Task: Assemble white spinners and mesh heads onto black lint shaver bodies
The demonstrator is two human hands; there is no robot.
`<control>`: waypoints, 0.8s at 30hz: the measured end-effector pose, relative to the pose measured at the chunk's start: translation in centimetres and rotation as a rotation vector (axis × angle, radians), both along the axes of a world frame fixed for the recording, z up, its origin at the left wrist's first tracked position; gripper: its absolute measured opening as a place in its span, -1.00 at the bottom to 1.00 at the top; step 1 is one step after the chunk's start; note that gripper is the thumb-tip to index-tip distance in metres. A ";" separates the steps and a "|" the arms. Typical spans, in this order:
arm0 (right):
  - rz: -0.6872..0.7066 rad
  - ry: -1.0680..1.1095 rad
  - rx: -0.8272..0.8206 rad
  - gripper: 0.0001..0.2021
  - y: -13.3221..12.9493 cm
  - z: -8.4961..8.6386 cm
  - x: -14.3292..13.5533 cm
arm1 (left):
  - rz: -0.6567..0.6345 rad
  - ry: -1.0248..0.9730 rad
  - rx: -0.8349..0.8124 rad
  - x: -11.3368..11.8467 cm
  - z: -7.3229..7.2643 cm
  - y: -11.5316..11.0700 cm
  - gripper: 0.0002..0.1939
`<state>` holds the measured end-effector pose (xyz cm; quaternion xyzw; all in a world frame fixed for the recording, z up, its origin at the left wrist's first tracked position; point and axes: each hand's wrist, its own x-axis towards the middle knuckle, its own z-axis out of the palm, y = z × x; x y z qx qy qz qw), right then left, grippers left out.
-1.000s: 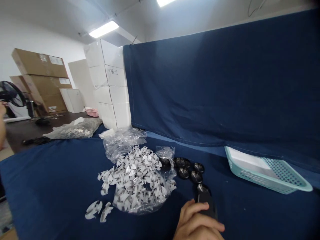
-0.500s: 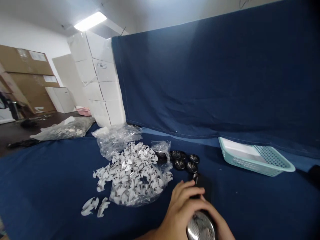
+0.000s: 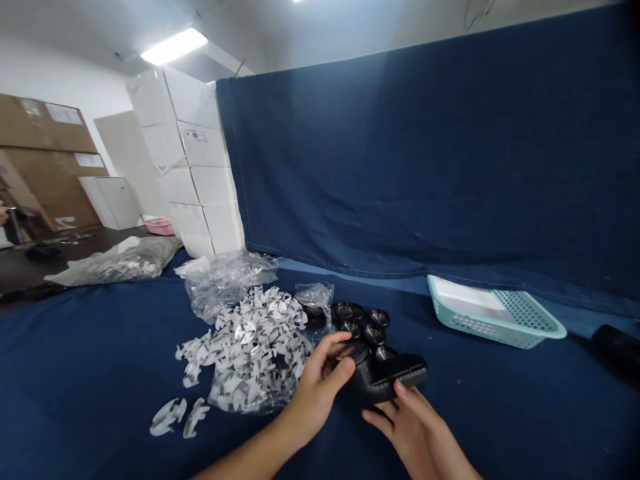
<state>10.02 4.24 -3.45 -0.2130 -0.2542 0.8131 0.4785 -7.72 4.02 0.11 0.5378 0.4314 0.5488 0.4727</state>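
Observation:
Both of my hands are on a black plastic housing [image 3: 373, 383] with a rounded end and a long flat arm. My left hand [image 3: 323, 370] grips the rounded end, thumb on top and fingers curled at its far side. Whether a separate ring sits under those fingers I cannot tell. My right hand [image 3: 407, 417] holds the flat arm from below, its thumb along the near edge. Just behind the housing lie several round black cups [image 3: 375, 335] with shiny insides. To the left spreads a heap of small white plastic pieces [image 3: 260, 347], partly on clear plastic.
A teal basket [image 3: 500, 323] stands at the back right, with a dark cylindrical object [image 3: 615, 350] beyond it. Crumpled clear bags [image 3: 225, 280] lie behind the heap. Two loose white pieces [image 3: 170, 417] rest at the front left. White boxes [image 3: 200, 180] and a blue cloth [image 3: 425, 153] rise behind.
The housing has been raised away from me and turned, so its shiny round face no longer shows. My hands have moved apart, from overlapping around it to one at each end.

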 end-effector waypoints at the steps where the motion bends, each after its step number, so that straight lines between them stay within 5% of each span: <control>1: 0.004 0.000 0.003 -0.55 0.0 0.0 0.0 | 0.012 -0.010 -0.016 0.0 0.0 0.0 -0.56; 10: -0.207 -0.143 0.065 -0.38 -0.8 -0.7 -0.3 | -0.054 -0.240 -0.112 0.2 -0.6 -0.2 -0.53; 17: -0.435 -0.538 0.511 -0.37 -1.3 -1.2 -0.3 | -0.258 -0.128 0.069 -0.2 -0.8 -0.1 -0.23; 24: -0.403 -0.737 0.558 -0.40 -1.0 -1.5 0.7 | -0.187 -0.020 0.137 -0.6 0.9 -0.7 -0.23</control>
